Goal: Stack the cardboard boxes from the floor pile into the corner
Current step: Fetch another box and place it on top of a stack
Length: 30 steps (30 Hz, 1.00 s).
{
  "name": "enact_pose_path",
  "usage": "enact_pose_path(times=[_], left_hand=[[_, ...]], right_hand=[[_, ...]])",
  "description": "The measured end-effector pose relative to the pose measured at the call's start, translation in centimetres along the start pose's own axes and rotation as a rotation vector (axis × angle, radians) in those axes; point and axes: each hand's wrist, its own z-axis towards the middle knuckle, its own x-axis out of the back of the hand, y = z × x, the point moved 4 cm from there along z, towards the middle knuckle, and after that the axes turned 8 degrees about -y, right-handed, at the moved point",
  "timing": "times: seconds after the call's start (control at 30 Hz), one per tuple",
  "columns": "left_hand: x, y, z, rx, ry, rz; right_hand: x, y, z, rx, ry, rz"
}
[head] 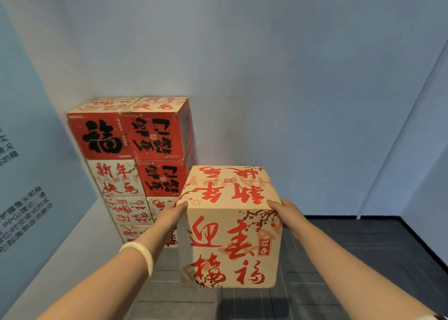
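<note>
I hold a cream cardboard box [232,235] with red characters and plum blossoms in front of me, above the floor. My left hand [173,213] presses its left side near the top edge; my right hand [281,210] presses the right side. In the corner to the left stands a stack of boxes [135,159], two wide and several high. Its top row has red faces with black characters; cream boxes lie lower down. My left arm hides part of the stack's lower right. The held box is to the right of the stack and nearer to me.
Pale blue walls meet behind the stack; the left wall [29,198] carries printed black text. The floor [339,259] is dark grey tile. Another wall section [424,150] juts out at the far right.
</note>
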Motion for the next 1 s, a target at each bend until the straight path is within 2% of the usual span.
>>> enact_pose_path(times=[0.33,0.67,1.0], left_hand=[[2.6,5.7,21.0,0.023,-0.084,0.052],[2.2,9.5,40.8,0.076,0.046,0.093],[2.3,8.9,52.0,0.117,0.084,0.142]], right_hand=[[-1.7,-6.0,18.3,-0.011,0.028,0.022],[-1.1,-10.5,41.2,-0.05,-0.036,0.026],[-2.6,-8.9,53.6,-0.148,-0.083,0.073]])
